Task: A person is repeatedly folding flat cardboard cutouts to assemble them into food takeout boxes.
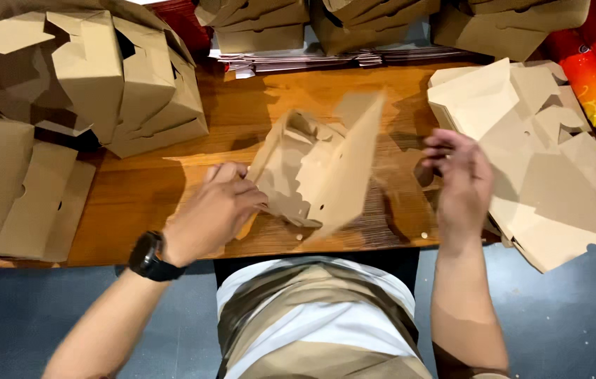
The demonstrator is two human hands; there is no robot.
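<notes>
Half-folded brown cardboard box, blurred, at mid wooden table. Left hand, black wristwatch at wrist, fingers curled pinching box's near-left flap, apparently to steady it. Right hand just right of box, fingers loosely spread, gripping nothing. Flat blanks stacked further right; folded boxes piled left, within reach.

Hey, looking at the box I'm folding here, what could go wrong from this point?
Only your left hand grips the half-folded box; your right hand is off it, so the panels might spring open. The flat blanks overhang the table edge and could slide off.
</notes>
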